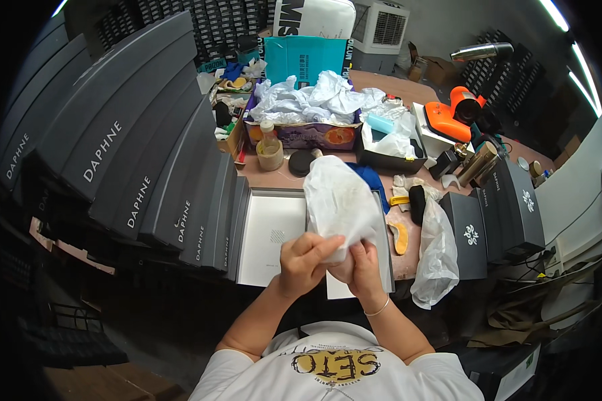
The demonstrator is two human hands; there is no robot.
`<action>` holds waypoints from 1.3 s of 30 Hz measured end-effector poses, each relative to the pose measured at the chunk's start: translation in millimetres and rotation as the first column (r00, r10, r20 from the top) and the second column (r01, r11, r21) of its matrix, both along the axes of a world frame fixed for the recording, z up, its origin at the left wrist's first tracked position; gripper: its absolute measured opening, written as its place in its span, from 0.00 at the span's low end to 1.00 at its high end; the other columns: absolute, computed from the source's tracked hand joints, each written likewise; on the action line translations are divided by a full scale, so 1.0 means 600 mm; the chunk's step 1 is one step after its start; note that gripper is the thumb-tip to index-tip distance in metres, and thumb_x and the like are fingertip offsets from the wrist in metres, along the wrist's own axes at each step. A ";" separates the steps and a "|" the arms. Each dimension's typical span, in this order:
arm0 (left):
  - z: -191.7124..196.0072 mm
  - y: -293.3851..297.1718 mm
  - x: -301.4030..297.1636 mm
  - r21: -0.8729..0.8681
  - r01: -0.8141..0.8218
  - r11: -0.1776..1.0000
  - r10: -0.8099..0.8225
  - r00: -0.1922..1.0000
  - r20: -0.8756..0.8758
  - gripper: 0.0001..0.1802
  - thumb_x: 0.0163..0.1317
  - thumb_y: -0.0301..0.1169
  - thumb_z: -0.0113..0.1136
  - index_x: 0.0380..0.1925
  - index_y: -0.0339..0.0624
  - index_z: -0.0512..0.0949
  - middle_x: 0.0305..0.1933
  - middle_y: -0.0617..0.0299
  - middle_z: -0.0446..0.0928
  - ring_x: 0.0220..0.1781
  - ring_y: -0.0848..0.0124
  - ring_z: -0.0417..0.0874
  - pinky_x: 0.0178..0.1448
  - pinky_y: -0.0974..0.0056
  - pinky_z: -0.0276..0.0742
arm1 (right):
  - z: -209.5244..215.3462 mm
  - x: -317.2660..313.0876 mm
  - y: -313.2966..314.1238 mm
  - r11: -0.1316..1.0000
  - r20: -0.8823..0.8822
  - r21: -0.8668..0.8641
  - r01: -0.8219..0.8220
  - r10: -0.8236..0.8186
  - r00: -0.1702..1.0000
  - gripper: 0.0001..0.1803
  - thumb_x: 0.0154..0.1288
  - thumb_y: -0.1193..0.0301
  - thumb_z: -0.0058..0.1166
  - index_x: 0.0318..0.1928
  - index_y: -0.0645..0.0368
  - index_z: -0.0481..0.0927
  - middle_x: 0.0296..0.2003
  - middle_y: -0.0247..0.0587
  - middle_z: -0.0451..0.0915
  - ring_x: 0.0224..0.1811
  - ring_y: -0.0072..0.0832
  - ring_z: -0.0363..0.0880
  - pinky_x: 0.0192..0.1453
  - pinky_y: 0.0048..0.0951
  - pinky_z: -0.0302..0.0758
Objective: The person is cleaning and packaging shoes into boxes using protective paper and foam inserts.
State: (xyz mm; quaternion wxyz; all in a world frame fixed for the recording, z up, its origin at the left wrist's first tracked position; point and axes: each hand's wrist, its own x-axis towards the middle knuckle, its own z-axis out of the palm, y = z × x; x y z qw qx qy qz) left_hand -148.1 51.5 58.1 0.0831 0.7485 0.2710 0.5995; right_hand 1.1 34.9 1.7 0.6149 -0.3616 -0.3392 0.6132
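1. White tissue paper (340, 200) held up over an open grey box (274, 234), pinched at its lower edge by both hands.
2. Left hand (304, 262): fingers closed on the paper, thumb across the front.
3. Right hand (361, 266): closed on the same edge, touching the left; bracelet at the wrist.
4. Box sits on worktop (408, 257) betw. stacked dark boxes (147, 154) at left & a clear bag (437, 254) at right.

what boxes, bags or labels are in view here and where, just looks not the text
White crumpled bag: held in both hands, centre.
Open flat box: under the hands, white inside.
Dark grey boxes: stacked left, white lettering.
Teal box: top centre, upright.
Purple box: behind, stuffed with white paper.
Clear bag: right, hanging off the table edge.
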 end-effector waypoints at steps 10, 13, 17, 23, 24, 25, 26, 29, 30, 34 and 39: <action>-0.058 -0.079 0.056 -0.133 0.238 0.962 -0.234 0.971 0.048 0.21 0.45 0.15 0.61 0.42 0.39 0.85 0.26 0.62 0.74 0.23 0.68 0.77 0.27 0.66 0.73 | -0.093 0.038 0.027 0.954 0.505 0.285 -0.095 -0.065 0.861 0.30 0.74 0.65 0.46 0.71 0.60 0.55 0.68 0.45 0.63 0.68 0.31 0.64 0.72 0.30 0.64; -0.068 -0.074 0.027 -0.210 0.162 0.964 -0.156 0.987 0.043 0.21 0.45 0.14 0.59 0.42 0.39 0.84 0.25 0.61 0.74 0.23 0.67 0.77 0.27 0.66 0.73 | -0.052 0.046 0.051 0.965 0.059 0.143 -0.219 0.212 0.975 0.29 0.75 0.64 0.44 0.71 0.60 0.55 0.68 0.43 0.62 0.69 0.31 0.62 0.73 0.31 0.62; -0.074 -0.098 0.045 -0.164 0.268 0.949 -0.272 0.962 0.000 0.22 0.45 0.13 0.57 0.43 0.38 0.84 0.25 0.61 0.75 0.22 0.68 0.77 0.27 0.67 0.73 | -0.095 0.055 0.033 0.984 -0.184 0.100 -0.151 0.167 0.969 0.27 0.77 0.63 0.38 0.71 0.59 0.57 0.68 0.44 0.63 0.70 0.34 0.62 0.75 0.33 0.58; -0.080 -0.115 0.040 -0.152 0.309 0.939 -0.302 0.951 0.063 0.25 0.40 0.14 0.60 0.44 0.36 0.83 0.25 0.59 0.75 0.20 0.65 0.76 0.23 0.67 0.72 | -0.065 0.079 0.039 0.969 -0.164 0.055 -0.242 0.248 0.955 0.27 0.74 0.64 0.40 0.69 0.59 0.60 0.66 0.46 0.66 0.68 0.37 0.64 0.74 0.34 0.60; -0.092 -0.122 0.046 -0.176 0.345 0.922 -0.349 0.937 0.014 0.24 0.41 0.14 0.60 0.44 0.36 0.83 0.26 0.59 0.75 0.20 0.65 0.76 0.23 0.67 0.72 | -0.065 0.081 0.040 0.970 -0.154 0.058 -0.237 0.243 0.958 0.27 0.74 0.64 0.40 0.69 0.59 0.60 0.66 0.46 0.66 0.68 0.37 0.65 0.73 0.35 0.60; -0.100 -0.131 0.054 -0.202 0.381 0.902 -0.395 0.918 -0.033 0.23 0.42 0.14 0.61 0.43 0.36 0.83 0.26 0.59 0.75 0.20 0.66 0.76 0.23 0.67 0.72 | -0.072 0.078 0.040 0.974 -0.106 0.055 -0.221 0.225 0.969 0.27 0.74 0.64 0.40 0.69 0.59 0.61 0.65 0.47 0.66 0.68 0.38 0.65 0.73 0.35 0.60; -0.087 -0.143 0.065 -0.205 0.432 0.878 -0.453 0.889 -0.064 0.19 0.48 0.18 0.65 0.43 0.36 0.83 0.28 0.58 0.76 0.23 0.66 0.78 0.25 0.67 0.73 | -0.078 0.075 0.045 0.978 -0.039 0.054 -0.203 0.206 0.978 0.26 0.73 0.64 0.41 0.68 0.59 0.61 0.65 0.47 0.67 0.67 0.38 0.65 0.73 0.35 0.61; -0.098 -0.137 0.061 -0.291 0.411 0.864 -0.485 0.835 -0.259 0.21 0.50 0.23 0.69 0.47 0.35 0.81 0.30 0.57 0.76 0.25 0.65 0.79 0.28 0.66 0.76 | -0.069 0.071 0.052 0.982 0.027 0.063 -0.177 0.176 0.984 0.26 0.72 0.65 0.41 0.68 0.59 0.62 0.64 0.48 0.68 0.66 0.39 0.66 0.72 0.36 0.62; -0.108 -0.141 0.047 -0.340 0.481 0.808 -0.581 0.746 -0.326 0.28 0.51 0.30 0.73 0.53 0.35 0.77 0.40 0.53 0.77 0.36 0.62 0.82 0.36 0.65 0.79 | -0.055 0.071 0.052 0.983 0.049 0.082 -0.166 0.163 0.985 0.26 0.72 0.65 0.42 0.67 0.59 0.63 0.63 0.48 0.68 0.66 0.40 0.67 0.72 0.36 0.62; -0.120 -0.120 -0.015 -0.691 0.473 0.546 0.175 0.742 0.647 0.52 0.57 0.57 0.66 0.70 0.36 0.55 0.66 0.50 0.65 0.65 0.58 0.70 0.69 0.53 0.65 | 0.019 0.026 0.011 0.907 0.753 0.388 -0.166 -0.209 0.623 0.26 0.70 0.65 0.43 0.66 0.59 0.65 0.62 0.49 0.70 0.65 0.42 0.68 0.70 0.37 0.63; -0.167 -0.089 -0.020 -0.467 0.875 0.126 0.473 0.361 0.804 0.45 0.53 0.51 0.72 0.66 0.42 0.65 0.65 0.53 0.71 0.67 0.57 0.70 0.72 0.50 0.66 | 0.009 -0.037 -0.026 0.818 0.929 0.354 -0.454 -0.249 0.275 0.25 0.67 0.67 0.45 0.64 0.60 0.68 0.61 0.52 0.71 0.64 0.45 0.70 0.69 0.38 0.65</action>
